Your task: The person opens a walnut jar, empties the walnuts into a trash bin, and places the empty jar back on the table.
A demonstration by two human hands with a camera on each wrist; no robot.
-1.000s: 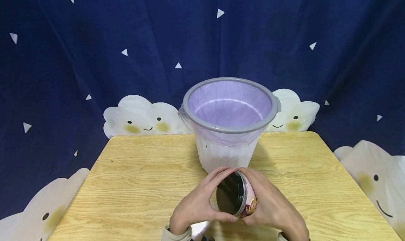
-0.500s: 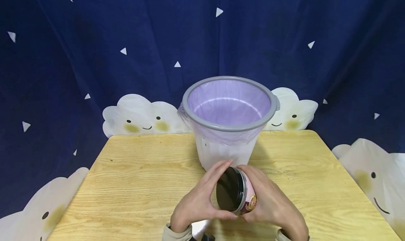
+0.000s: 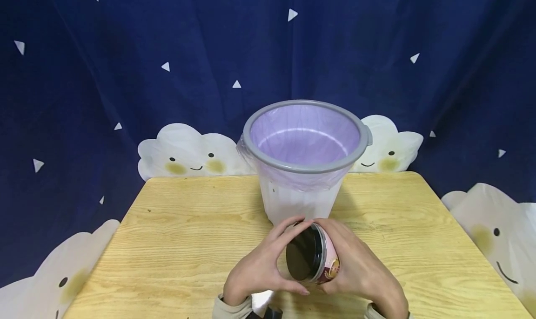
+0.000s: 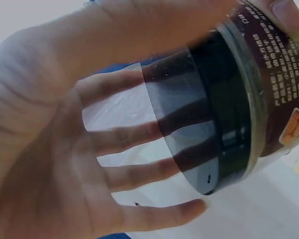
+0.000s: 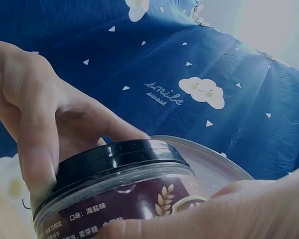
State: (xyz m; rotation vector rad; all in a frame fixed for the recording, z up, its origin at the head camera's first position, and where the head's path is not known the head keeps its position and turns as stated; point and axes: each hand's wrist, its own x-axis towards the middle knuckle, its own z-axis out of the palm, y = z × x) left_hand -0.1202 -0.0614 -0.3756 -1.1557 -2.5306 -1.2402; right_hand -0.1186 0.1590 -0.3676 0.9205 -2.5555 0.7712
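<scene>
A round jar [image 3: 331, 261] with a pink and maroon label is tipped on its side, its black lid [image 3: 302, 254] facing left. My right hand [image 3: 358, 265] grips the jar's body from the right. Around the lid curves my left hand [image 3: 259, 268], index finger at the top edge and thumb below. In the left wrist view, spread fingers [image 4: 139, 172] reach past the lid's shiny top. The right wrist view shows the left thumb [image 5: 39, 164] against the lid's side, with printed characters and a wheat ear on the label. Lid and jar sit together.
Right behind the hands stands a white bin [image 3: 297, 202] with a grey rim and a purple liner bag. It rests on a wooden table [image 3: 188, 235]. A dark blue curtain [image 3: 201, 53] with clouds and triangles hangs behind and at both sides.
My left fingers lifted slightly from the lid, then came back over its top edge, and the left thumb shifted a little left. The right hand and jar stay nearly in place.
</scene>
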